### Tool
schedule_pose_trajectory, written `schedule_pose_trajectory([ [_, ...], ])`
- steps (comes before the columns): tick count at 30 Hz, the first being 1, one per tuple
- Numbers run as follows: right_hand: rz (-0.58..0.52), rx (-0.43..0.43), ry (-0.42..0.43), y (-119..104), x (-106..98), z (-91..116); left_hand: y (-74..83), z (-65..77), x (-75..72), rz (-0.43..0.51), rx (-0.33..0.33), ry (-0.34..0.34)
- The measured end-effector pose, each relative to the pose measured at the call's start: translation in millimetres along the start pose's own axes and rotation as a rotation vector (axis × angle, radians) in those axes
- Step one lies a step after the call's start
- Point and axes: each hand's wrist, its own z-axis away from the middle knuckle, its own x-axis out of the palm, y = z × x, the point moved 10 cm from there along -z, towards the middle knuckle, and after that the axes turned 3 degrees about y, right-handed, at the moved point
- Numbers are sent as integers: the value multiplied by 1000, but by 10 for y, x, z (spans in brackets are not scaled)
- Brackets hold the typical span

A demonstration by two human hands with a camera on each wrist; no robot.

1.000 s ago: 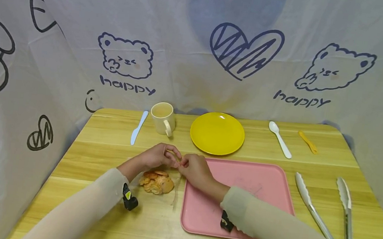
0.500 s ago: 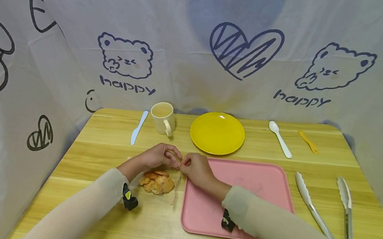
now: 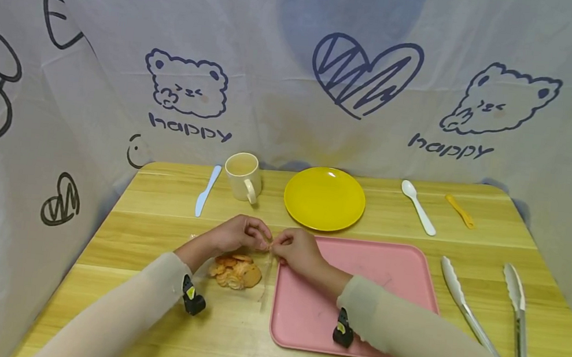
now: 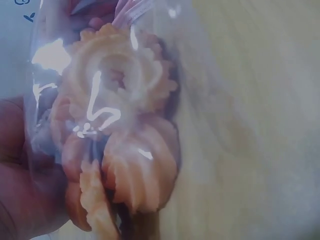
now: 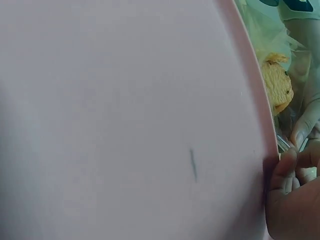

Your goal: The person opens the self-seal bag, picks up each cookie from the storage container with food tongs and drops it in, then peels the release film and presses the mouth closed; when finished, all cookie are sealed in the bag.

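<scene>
Swirled and round cookies [image 3: 236, 272] lie inside a clear plastic bag [image 4: 52, 56] on the left of the table. At the bag's upper right corner, my left hand [image 3: 239, 234] pinches the plastic. My right hand [image 3: 300, 253] pinches the same edge just beside it, its fingertips almost meeting the left ones. Up close in the left wrist view, a ring-shaped cookie [image 4: 117, 80] shows through the shiny film. The right wrist view has thumb and finger together over the bag's edge, by the rim of the pink tray [image 5: 125, 100].
Behind the hands stand a cream mug [image 3: 242, 176] and a yellow plate [image 3: 324, 199], with a light blue knife [image 3: 207, 191] to the left. A white spoon [image 3: 418, 207], a small yellow utensil [image 3: 460, 212] and metal tongs [image 3: 521, 331] lie to the right.
My right hand has shifted slightly to the right, drawing a little away from the left. The bag's right edge and the cookies have edged right with it. The left hand stays nearly still.
</scene>
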Motion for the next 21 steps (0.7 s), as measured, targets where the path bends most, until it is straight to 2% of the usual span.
schedule_pose_trajectory([
  [4, -81, 46, 7, 38, -11, 16, 0, 15, -7, -53, 13, 12],
  [10, -175, 66, -9, 70, -1, 41, 9, 43, -4, -113, 50, 26],
  [14, -213, 69, -72, 86, 36, 86, -18, 36, 6, -119, 75, 26],
  [21, -230, 85, -189, 24, 89, 251, 25, 76, 26, -139, 85, 59],
])
